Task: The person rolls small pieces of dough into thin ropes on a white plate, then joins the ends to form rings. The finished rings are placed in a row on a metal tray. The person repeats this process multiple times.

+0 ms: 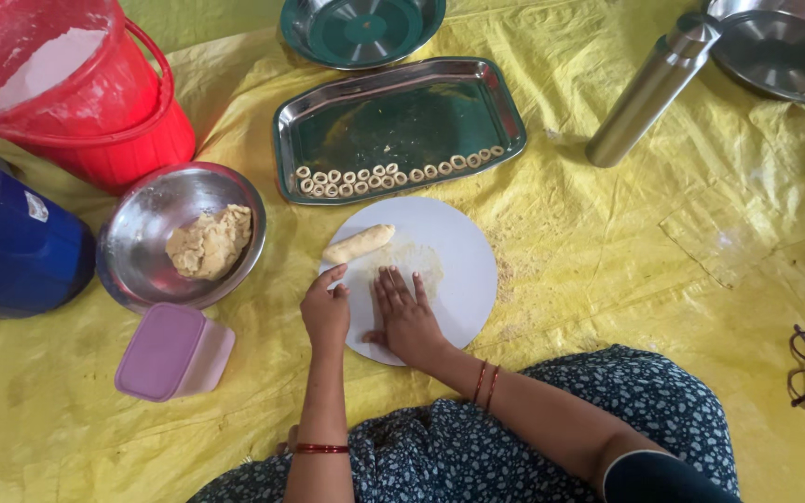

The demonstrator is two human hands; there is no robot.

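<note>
Seated on a yellow sheet, a person presses the right hand, fingers flat and spread, on a white board; any dough beneath the palm is hidden. The left hand, loosely curled and holding nothing, rests at the board's nine o'clock edge. A dough log lies at eleven o'clock. Even, light pressure would likely keep a rolled strand uniform. Finished rings line the tray at twelve.
</note>
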